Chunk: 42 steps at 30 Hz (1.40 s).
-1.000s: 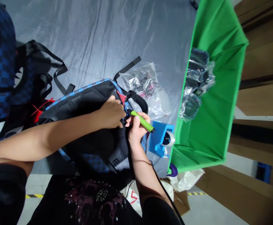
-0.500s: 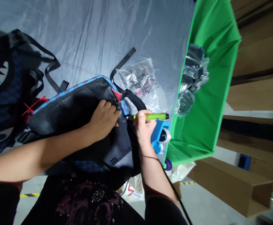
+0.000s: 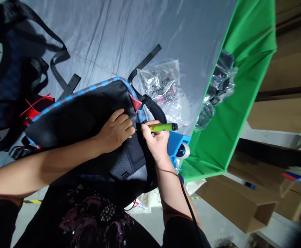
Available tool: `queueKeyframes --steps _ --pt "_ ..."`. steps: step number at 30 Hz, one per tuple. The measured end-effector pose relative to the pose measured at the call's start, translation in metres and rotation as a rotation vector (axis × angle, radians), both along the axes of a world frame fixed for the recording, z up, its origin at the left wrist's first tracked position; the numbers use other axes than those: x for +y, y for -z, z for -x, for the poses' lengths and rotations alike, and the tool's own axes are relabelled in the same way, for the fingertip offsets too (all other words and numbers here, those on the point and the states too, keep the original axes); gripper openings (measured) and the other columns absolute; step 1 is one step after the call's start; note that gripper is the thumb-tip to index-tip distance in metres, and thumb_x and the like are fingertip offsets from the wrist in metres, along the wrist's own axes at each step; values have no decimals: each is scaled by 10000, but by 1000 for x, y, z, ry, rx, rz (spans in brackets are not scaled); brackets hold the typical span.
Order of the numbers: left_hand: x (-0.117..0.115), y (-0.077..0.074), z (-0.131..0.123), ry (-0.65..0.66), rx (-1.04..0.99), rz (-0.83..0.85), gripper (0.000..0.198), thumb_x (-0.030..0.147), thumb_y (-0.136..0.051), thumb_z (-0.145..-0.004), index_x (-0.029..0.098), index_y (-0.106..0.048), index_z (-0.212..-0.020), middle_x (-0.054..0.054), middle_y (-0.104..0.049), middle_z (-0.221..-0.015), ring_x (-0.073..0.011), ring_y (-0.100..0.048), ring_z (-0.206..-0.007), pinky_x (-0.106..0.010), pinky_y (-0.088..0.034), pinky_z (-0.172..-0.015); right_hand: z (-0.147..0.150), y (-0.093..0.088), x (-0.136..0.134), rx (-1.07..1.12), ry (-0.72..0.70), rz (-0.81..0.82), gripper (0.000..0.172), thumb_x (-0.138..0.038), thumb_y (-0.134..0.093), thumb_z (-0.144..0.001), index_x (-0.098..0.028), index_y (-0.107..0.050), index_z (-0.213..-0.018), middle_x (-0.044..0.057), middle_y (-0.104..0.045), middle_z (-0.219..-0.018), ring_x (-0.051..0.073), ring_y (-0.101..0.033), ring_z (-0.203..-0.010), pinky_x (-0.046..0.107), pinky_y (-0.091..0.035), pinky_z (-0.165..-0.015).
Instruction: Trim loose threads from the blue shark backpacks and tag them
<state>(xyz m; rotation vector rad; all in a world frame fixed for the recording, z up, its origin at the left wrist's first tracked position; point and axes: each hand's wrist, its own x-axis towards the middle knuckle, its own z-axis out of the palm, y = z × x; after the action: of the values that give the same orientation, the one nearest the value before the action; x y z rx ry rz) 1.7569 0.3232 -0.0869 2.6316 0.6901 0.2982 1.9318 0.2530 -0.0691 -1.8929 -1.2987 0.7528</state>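
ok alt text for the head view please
A person's left hand presses on a black backpack while the right hand holds a green pen-shaped tool at its blue-trimmed edge. Right of it, on a grey sheet, lie a clear plastic bag and a blue tape dispenser, beside a green fabric bin.

- We count two backpacks — a black backpack (image 3: 85,117) and a blue backpack (image 3: 0,82).
- We see one green pen (image 3: 163,127), one green bin (image 3: 248,41) and one blue holder (image 3: 174,143).
- Two hands — left hand (image 3: 115,132), right hand (image 3: 156,144).
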Motion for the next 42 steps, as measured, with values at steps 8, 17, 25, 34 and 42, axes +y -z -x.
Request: queueKeyframes --steps 8,17,25,34,42 --pt "0 6 0 -5 -22 -105 285 250 -403 -1003 230 -667 -899 -10 -635 -884 -199 -574 -1038 -409 -314 -1177 -3 1 6 -127 -75 -14 291 -379 -596 -907 -185 -628 -693 28 -665 -732 103 -536 -535 229 -406 -478" --pt "-1 13 -2 -30 -41 -192 287 247 -396 -1002 237 -658 -884 8 -600 -854 -163 -573 -1012 -383 -334 -1181 -3 6 8 -178 -75 -22 338 -383 -577 -926 -183 -601 -654 30 -652 -702 101 -526 -513 239 -388 -476" --pt "0 13 -2 -23 -44 -163 292 233 -398 -994 233 -669 -888 3 -605 -880 -171 -582 -1017 -388 -347 -1185 -3 7 11 -225 -62 -7 342 -401 -573 -926 -180 -597 -666 20 -624 -650 98 -504 -479 242 -364 -458" --pt "0 12 -3 -20 -34 -122 315 210 -377 -993 219 -673 -885 -15 -604 -859 -189 -602 -1025 -410 -373 -1169 -5 8 10 -198 -36 87 395 -476 -561 -925 -193 -582 -651 17 -586 -620 103 -464 -466 269 -349 -451" --pt "0 14 -4 -29 -8 -193 305 201 -376 -982 241 -664 -888 6 -609 -861 -169 -593 -1014 -381 -366 -1176 -5 10 11 -165 -3 147 469 -525 -564 -914 -195 -533 -581 -17 -491 -529 89 -408 -465 255 -295 -440"
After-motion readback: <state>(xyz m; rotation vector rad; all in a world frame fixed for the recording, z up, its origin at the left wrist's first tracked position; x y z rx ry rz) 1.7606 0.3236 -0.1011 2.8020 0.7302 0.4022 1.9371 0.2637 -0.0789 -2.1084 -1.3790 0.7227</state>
